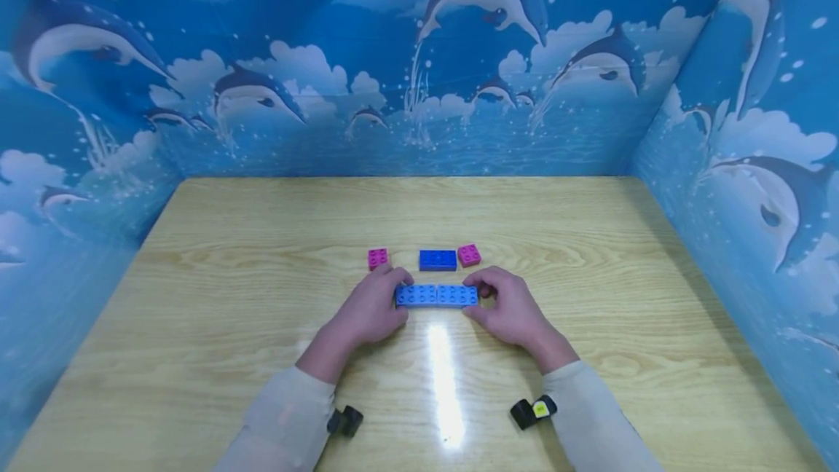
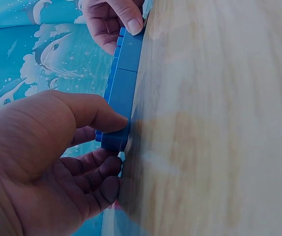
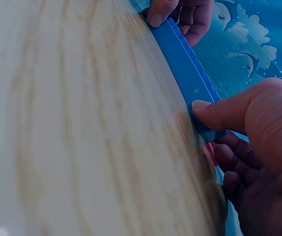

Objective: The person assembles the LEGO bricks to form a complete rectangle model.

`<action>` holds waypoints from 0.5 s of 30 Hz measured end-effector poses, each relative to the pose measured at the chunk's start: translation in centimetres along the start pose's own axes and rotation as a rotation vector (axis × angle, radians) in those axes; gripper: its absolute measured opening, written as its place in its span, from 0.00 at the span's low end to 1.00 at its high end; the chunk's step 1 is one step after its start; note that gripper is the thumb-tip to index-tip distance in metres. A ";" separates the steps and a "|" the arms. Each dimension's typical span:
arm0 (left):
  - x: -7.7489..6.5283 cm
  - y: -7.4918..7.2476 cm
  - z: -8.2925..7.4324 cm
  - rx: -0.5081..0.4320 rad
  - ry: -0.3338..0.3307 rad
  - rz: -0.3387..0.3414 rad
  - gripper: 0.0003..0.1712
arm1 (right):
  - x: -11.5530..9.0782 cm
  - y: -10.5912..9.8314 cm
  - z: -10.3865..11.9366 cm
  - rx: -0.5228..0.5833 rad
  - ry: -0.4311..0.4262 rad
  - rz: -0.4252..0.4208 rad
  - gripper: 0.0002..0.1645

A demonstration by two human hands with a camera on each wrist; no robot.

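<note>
Two light blue toy building bricks lie end to end in a row in the head view, the left brick (image 1: pixel 416 296) meeting the right brick (image 1: pixel 457 296) at a thin seam. My left hand (image 1: pixel 376 306) pinches the left brick at its outer end, thumb on the near side and fingers on the far side. At the other end my right hand (image 1: pixel 510 306) pinches the right brick the same way. In the left wrist view the left thumb (image 2: pixel 112 120) presses the brick's side face. The right thumb (image 3: pixel 209 110) does likewise in the right wrist view.
Behind the row lie a dark blue brick (image 1: pixel 438 261), a pink brick (image 1: pixel 377 258) at left and another pink brick (image 1: pixel 469 255) at right, close to the dark blue one. Dolphin-print cloth (image 1: pixel 419 93) stands around the wooden table (image 1: pixel 262 224). Each wrist carries a black camera.
</note>
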State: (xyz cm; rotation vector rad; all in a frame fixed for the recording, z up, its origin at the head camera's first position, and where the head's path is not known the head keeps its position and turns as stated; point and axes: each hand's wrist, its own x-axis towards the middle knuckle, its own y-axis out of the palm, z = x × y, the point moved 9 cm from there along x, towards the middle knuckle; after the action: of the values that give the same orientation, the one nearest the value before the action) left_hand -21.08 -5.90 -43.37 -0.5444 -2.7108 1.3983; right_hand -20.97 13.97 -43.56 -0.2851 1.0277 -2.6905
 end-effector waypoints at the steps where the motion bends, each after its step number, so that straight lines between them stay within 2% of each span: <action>1: 0.0 0.0 0.0 0.001 -0.003 0.001 0.28 | 0.0 0.0 0.0 0.004 0.000 0.001 0.21; 15: 0.3 0.3 0.1 -0.006 0.007 -0.001 0.28 | 0.1 0.0 -0.1 0.020 -0.011 0.002 0.22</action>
State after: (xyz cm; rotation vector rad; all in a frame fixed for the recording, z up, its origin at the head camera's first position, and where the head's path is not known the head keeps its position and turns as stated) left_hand -21.27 -5.72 -43.67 -0.5474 -2.7098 1.3858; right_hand -21.09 14.03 -43.59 -0.2954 0.9966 -2.6930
